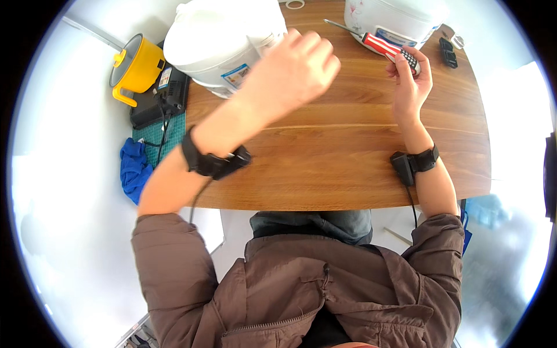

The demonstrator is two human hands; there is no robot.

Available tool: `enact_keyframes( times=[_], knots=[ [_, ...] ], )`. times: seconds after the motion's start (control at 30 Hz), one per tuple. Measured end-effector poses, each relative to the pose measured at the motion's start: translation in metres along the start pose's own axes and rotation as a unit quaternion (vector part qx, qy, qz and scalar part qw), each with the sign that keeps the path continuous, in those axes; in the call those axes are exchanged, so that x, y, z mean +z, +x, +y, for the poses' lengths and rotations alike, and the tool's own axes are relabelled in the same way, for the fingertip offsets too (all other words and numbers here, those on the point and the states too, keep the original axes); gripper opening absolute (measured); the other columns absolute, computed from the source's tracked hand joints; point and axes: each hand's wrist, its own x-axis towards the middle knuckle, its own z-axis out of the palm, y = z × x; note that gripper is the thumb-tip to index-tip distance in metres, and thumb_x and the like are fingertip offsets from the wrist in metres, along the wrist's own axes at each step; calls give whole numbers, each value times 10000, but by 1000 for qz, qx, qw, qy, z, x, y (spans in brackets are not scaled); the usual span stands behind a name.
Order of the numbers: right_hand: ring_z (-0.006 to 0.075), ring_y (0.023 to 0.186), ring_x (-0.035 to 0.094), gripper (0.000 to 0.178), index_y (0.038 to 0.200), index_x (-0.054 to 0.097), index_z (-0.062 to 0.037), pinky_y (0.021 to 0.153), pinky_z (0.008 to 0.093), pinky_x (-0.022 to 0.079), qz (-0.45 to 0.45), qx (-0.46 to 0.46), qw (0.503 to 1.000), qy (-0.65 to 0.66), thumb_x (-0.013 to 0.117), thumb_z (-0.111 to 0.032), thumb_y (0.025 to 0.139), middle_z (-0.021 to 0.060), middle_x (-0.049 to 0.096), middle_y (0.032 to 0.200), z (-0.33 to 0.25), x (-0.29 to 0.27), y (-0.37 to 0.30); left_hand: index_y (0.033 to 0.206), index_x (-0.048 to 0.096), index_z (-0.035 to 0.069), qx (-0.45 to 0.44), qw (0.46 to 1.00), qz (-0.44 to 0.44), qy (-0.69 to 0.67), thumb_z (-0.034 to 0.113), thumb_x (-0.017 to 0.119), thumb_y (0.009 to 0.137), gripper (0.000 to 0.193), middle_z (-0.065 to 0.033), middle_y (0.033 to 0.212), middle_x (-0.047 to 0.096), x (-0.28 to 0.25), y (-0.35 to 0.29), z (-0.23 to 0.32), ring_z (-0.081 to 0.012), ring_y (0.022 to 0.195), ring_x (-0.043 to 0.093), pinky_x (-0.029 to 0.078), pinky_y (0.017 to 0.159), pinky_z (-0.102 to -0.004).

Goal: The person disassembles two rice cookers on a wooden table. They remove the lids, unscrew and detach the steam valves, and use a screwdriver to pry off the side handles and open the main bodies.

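My right hand point(411, 87) grips a screwdriver by its red, white and black handle point(383, 45). Its metal shaft point(343, 26) points to the far left, just in front of a white bucket point(380, 17). Slightly blurred, my left hand point(301, 66) is raised over the table beside a large white plastic container point(214, 35). The fingers of that hand curl downward, and their tips are hidden, so whatever they may hold does not show. A black strapped device sits on each wrist.
The wooden table point(325, 162) has a curved right end. On the left stand a yellow pot point(142, 66), a black device point(174, 95) with cables, a green mat point(156, 136) and a blue cloth point(133, 165). A black object point(448, 53) lies at the far right.
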Motion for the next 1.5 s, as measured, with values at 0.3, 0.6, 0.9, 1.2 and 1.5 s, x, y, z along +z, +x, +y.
enact_keyframes(
  times=[0.3, 0.6, 0.9, 1.2, 1.5],
  knots=[
    [100, 738, 640, 216, 1159, 643, -4, 668, 239, 515, -5, 89, 996, 27, 704, -75, 965, 58, 692, 881, 13, 0, -5, 902, 642, 27, -244, 891, -9, -382, 39, 685, 876, 52, -114, 927, 615, 86, -15, 71, -328, 967, 629, 546, 806, -425],
    [114, 734, 651, 232, 1182, 629, -12, 652, 241, 515, -3, 157, 984, 81, 699, -70, 969, 64, 694, 950, 22, -2, -9, 1107, 645, 35, -277, 832, 2, -480, -28, 675, 877, 239, -124, 982, 631, 89, -19, 53, -329, 948, 633, 535, 814, -417],
    [129, 751, 630, 254, 1202, 602, -4, 675, 256, 500, 16, 215, 965, 148, 688, -99, 984, 64, 677, 968, 28, -7, -6, 1156, 642, 54, -248, 842, 56, -476, -7, 698, 883, 285, -102, 976, 627, 52, -5, 47, -306, 897, 640, 535, 777, -398],
    [129, 756, 623, 233, 1201, 602, -16, 686, 258, 498, -21, 223, 962, 154, 672, -100, 995, 63, 678, 964, 30, -8, -5, 1009, 720, 60, -186, 911, 110, -351, 39, 789, 806, 216, -73, 959, 649, -24, -7, -1, -259, 818, 637, 530, 740, -365],
    [133, 750, 618, 222, 1198, 606, -23, 682, 261, 487, -19, 231, 961, 151, 669, -102, 1000, 60, 674, 962, 28, -6, -5, 1051, 760, 88, -397, 867, 202, -223, 185, 765, 927, 157, -47, 1015, 708, -54, -75, -85, -203, 930, 665, 510, 835, -313]
  ],
)
